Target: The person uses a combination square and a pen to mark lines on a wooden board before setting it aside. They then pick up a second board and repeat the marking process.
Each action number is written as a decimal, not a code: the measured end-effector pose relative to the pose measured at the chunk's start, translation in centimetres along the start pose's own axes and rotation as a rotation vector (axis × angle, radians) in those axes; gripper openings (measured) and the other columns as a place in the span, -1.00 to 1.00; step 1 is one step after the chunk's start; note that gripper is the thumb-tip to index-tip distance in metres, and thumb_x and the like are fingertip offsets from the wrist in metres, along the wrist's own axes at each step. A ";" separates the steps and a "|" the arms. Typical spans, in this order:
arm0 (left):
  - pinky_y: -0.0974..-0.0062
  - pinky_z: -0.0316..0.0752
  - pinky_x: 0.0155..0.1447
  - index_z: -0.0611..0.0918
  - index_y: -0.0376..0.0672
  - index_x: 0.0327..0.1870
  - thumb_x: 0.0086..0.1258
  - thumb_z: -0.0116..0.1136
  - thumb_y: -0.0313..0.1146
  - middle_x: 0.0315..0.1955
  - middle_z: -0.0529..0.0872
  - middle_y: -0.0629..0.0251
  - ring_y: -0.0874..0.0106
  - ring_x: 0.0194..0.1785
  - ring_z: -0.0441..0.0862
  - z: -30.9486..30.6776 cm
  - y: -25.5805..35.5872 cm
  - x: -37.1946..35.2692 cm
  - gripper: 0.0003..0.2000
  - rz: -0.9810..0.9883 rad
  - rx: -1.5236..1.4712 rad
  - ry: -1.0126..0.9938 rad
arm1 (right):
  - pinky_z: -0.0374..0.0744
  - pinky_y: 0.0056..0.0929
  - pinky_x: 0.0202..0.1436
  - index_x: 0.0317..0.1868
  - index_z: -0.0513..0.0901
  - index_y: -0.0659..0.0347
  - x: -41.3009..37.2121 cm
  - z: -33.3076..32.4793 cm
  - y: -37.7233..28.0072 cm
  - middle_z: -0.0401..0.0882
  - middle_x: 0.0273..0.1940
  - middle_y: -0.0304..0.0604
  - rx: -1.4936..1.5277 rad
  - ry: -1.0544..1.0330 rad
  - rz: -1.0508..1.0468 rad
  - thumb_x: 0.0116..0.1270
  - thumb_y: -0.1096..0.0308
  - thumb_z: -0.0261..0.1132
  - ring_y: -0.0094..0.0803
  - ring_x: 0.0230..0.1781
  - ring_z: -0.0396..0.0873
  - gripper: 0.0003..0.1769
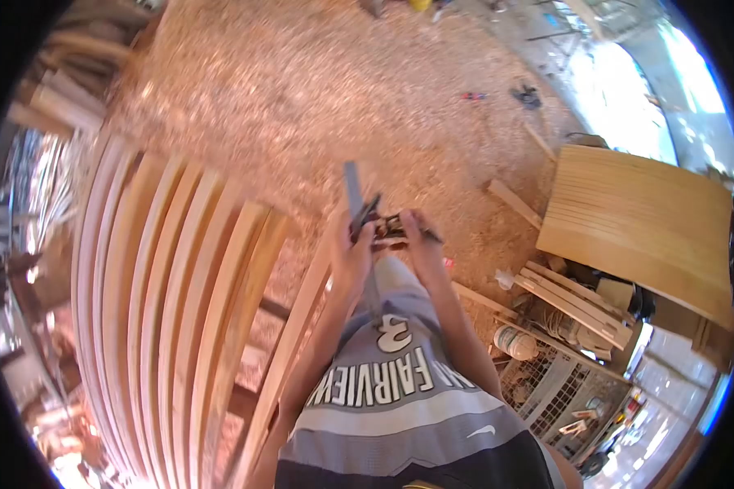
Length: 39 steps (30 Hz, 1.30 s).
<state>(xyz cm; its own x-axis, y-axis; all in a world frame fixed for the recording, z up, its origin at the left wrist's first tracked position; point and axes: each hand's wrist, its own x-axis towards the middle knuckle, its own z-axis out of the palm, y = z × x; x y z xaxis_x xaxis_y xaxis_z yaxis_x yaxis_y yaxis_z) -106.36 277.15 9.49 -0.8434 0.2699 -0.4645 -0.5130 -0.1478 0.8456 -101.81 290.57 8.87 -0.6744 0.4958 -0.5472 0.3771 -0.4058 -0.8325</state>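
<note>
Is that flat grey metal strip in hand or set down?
In hand: the flat grey metal strip juts forward from the closed left hand, with the right hand close beside it.

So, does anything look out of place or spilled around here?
Yes: shavings lie strewn ahead, looking spilled. A short wooden strip lies loose near the wide wooden panel, unlike the neat row of beams. A small red item sits among the shavings, too small to identify.
</note>
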 end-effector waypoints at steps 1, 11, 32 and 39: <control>0.38 0.69 -0.06 0.57 -0.25 0.30 0.61 0.19 -0.49 -0.07 0.69 0.27 0.43 -0.05 0.69 0.1 0.0 0.1 -0.70 0.046 0.028 0.011 | 0.69 -0.45 -0.28 0.06 0.68 0.30 0.4 -0.2 0.2 0.72 -0.20 -0.26 -0.008 -0.029 0.034 0.66 0.24 0.31 -0.51 -0.25 0.68 -0.74; -0.01 0.53 0.28 0.39 -0.15 0.58 0.33 0.48 -0.34 0.29 0.62 -0.07 -0.07 0.26 0.63 -3.1 0.8 4.6 -0.23 0.566 0.855 0.158 | 0.72 -0.48 -0.33 0.01 0.71 0.39 4.5 -0.3 1.0 0.76 -0.26 -0.11 -0.236 -0.077 -0.011 0.63 0.31 0.31 -0.47 -0.38 0.70 -0.75; 0.11 0.74 0.25 0.38 -0.21 0.52 0.41 0.49 -0.38 0.23 0.72 -0.14 -0.14 0.15 0.79 -0.9 3.2 5.4 -0.30 0.253 0.752 0.088 | 0.49 -0.54 -0.42 -0.02 0.66 0.32 3.6 0.4 -2.3 0.64 -0.37 -0.25 -0.315 0.036 -0.007 0.66 0.33 0.32 -0.60 -0.46 0.53 -0.81; 0.15 0.73 0.12 0.39 -0.19 0.53 0.39 0.51 -0.37 0.09 0.76 -0.15 -0.03 0.11 0.82 -0.9 2.2 5.7 -0.28 0.292 0.654 0.107 | 0.51 -0.50 -0.38 -0.09 0.66 0.31 3.7 0.2 -2.7 0.59 -0.36 -0.30 -0.321 0.022 -0.001 0.65 0.33 0.32 -0.62 -0.41 0.50 -0.81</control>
<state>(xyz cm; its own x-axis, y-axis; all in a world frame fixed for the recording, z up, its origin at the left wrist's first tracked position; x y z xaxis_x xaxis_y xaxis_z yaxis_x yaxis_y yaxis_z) -112.49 277.49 8.46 -0.9598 0.2064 -0.1902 -0.0920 0.4087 0.9080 -105.44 293.37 9.09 -0.6620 0.5140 -0.5455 0.5601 -0.1444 -0.8157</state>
